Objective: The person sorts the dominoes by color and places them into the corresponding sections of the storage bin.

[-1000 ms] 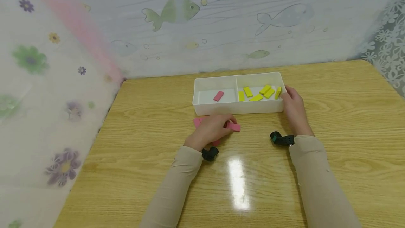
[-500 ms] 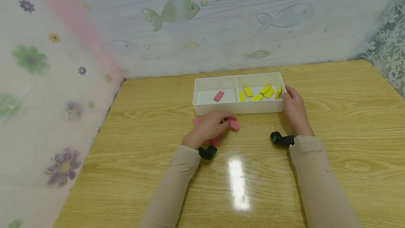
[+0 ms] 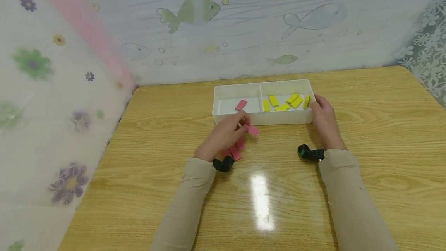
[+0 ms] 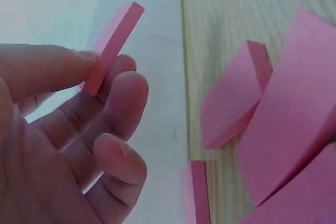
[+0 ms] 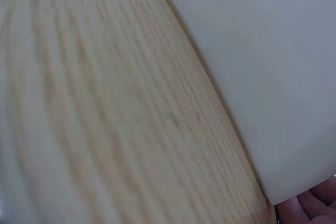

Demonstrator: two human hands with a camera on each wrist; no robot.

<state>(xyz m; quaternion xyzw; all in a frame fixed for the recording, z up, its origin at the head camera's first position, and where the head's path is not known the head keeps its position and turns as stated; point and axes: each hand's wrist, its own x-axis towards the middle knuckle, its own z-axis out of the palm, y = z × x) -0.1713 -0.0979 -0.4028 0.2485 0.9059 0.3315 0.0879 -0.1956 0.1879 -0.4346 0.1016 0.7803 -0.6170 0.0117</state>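
Observation:
My left hand (image 3: 223,133) pinches a small flat pink block (image 3: 253,130) between thumb and fingers, just in front of the white two-part box (image 3: 278,119). In the left wrist view the held block (image 4: 116,45) stands on edge between thumb and fingertips, and the other fingers curl loosely. Several pink blocks (image 3: 235,152) lie on the table under that hand, partly hidden by it. My right hand (image 3: 326,125) grips the box's right end. One pink block (image 3: 241,105) lies in the left compartment; several yellow blocks (image 3: 273,100) lie in the right one.
The wooden table (image 3: 156,173) runs back to a wall covering (image 3: 251,42) printed with fish. A flowered covering (image 3: 52,127) hangs along the left side. Black wrist cameras (image 3: 223,164) sit at both cuffs.
The left hand has moved up and slightly left toward the box with the pink block, uncovering more blocks on the table. The right hand and the box have stayed still.

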